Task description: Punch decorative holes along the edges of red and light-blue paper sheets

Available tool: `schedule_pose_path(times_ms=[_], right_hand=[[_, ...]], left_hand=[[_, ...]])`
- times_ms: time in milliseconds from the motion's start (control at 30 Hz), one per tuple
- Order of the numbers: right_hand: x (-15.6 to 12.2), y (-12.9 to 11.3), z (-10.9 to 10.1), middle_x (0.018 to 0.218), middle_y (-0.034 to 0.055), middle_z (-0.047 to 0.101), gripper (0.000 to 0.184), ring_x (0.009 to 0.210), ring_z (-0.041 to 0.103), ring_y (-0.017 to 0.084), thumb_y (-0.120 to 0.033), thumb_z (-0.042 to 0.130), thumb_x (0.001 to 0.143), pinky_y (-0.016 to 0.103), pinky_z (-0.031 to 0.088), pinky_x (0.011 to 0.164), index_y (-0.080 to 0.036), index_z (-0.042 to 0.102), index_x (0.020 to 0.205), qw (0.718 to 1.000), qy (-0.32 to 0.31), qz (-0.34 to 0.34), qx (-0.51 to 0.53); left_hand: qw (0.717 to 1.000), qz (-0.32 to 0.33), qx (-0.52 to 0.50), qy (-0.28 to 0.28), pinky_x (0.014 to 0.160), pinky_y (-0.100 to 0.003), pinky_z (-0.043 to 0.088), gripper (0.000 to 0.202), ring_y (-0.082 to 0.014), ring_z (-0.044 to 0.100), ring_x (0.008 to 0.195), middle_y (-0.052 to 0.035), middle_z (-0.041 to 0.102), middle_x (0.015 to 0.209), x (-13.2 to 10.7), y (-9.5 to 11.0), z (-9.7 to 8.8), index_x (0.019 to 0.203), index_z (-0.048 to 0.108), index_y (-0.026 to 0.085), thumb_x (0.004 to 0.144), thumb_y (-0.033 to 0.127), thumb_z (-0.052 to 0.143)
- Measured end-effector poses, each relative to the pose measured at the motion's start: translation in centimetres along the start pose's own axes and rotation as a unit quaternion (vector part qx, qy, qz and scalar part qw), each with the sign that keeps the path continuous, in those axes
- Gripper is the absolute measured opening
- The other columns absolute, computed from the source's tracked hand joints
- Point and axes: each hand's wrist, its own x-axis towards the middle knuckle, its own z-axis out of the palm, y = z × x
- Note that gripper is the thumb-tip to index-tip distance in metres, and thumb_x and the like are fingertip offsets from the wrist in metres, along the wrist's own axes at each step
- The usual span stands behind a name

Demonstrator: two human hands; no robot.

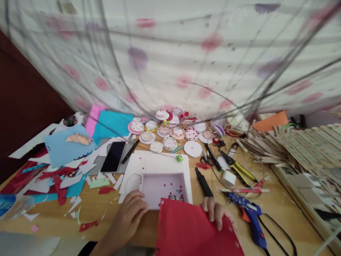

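Note:
My right hand [217,214] grips the upper right edge of a red sheet [195,231] with small holes along its borders. This sheet overlaps the front right of a shallow white box [162,179], where red and blue beads [176,192] lie. My left hand [131,213] is at the box's front left corner, fingers bent and close together; what they pinch, if anything, is hidden. A thin, faint loop [132,183] shows just above those fingers. Under the box is white paper [134,163], and a green bead-like piece [179,158] sits behind the box.
Decorated discs [169,143] crowd the back. On the right are a black marker-like tool [204,181], yellow-handled pliers [241,170], a blue glue gun [249,217] and wooden sticks [266,144]. A phone [113,156], blue sheets [114,123] and paper scraps [53,185] lie left.

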Motion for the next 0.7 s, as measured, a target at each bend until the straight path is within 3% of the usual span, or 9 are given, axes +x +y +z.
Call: schedule_pose_path(times_ms=[100, 233, 333, 400, 533, 700], right_hand=[[2.2, 0.1, 0.6, 0.049, 0.0028, 0.043, 0.049, 0.057, 0.048, 0.021, -0.068, 0.051, 0.076, 0.034, 0.040, 0.056, -0.026, 0.056, 0.050, 0.999, -0.031, -0.012, 0.021], [4.3, -0.9, 2.6, 0.057, 0.0041, 0.050, 0.042, 0.065, 0.051, 0.021, -0.057, 0.054, 0.081, 0.035, 0.043, 0.063, -0.025, 0.059, 0.055, 0.999, -0.039, 0.008, 0.019], [4.9, -2.4, 4.3, 0.065, 0.0047, 0.055, 0.040, 0.074, 0.055, 0.022, -0.050, 0.054, 0.085, 0.037, 0.044, 0.072, -0.023, 0.059, 0.056, 0.998, -0.028, 0.052, 0.000], [5.2, -3.3, 4.7, 0.075, 0.0056, 0.059, 0.035, 0.082, 0.057, 0.023, -0.047, 0.054, 0.087, 0.037, 0.045, 0.075, -0.023, 0.061, 0.062, 0.996, -0.020, 0.079, -0.045], [6.7, -3.6, 3.0, 0.102, 0.0078, 0.061, 0.016, 0.098, 0.057, 0.023, -0.032, 0.050, 0.091, 0.036, 0.045, 0.083, -0.024, 0.062, 0.086, 0.965, 0.056, 0.104, -0.235], [11.0, -1.5, 0.2, 0.089, 0.0073, 0.062, 0.019, 0.080, 0.061, 0.020, -0.025, 0.043, 0.089, 0.034, 0.049, 0.073, -0.020, 0.060, 0.097, 0.909, 0.033, 0.106, -0.402]], left_hand=[[0.996, -0.053, -0.068, -0.035, 0.096, -0.038, 0.044, 0.019, -0.0226, 0.055, 0.108, -0.0056, 0.068, 0.093, 0.6, 0.3, -0.8, 0.095, 0.065, 0.024, 0.091, 0.024, 0.046], [0.976, -0.141, -0.167, -0.007, 0.100, -0.042, 0.042, 0.042, -0.0275, 0.053, 0.115, -0.0105, 0.066, 0.113, 1.8, 1.6, -1.4, 0.103, 0.068, 0.022, 0.091, 0.050, 0.039], [0.951, -0.244, -0.190, 0.023, 0.095, -0.040, 0.046, 0.036, -0.0281, 0.059, 0.106, -0.0117, 0.068, 0.104, 3.3, 3.1, -1.0, 0.085, 0.068, 0.018, 0.083, 0.051, 0.054], [0.935, -0.284, -0.213, 0.025, 0.088, -0.036, 0.050, 0.032, -0.0251, 0.063, 0.094, -0.0093, 0.069, 0.093, 4.2, 3.9, -0.6, 0.080, 0.066, 0.017, 0.084, 0.046, 0.053], [0.921, -0.314, -0.224, 0.053, 0.082, -0.032, 0.051, 0.029, -0.0237, 0.063, 0.088, -0.0074, 0.069, 0.092, 4.8, 4.2, -0.7, 0.085, 0.065, 0.017, 0.084, 0.043, 0.055], [0.938, -0.279, -0.197, 0.066, 0.086, -0.033, 0.049, 0.020, -0.0233, 0.062, 0.090, -0.0066, 0.069, 0.091, 4.7, 2.9, -0.7, 0.082, 0.065, 0.018, 0.084, 0.036, 0.054]])
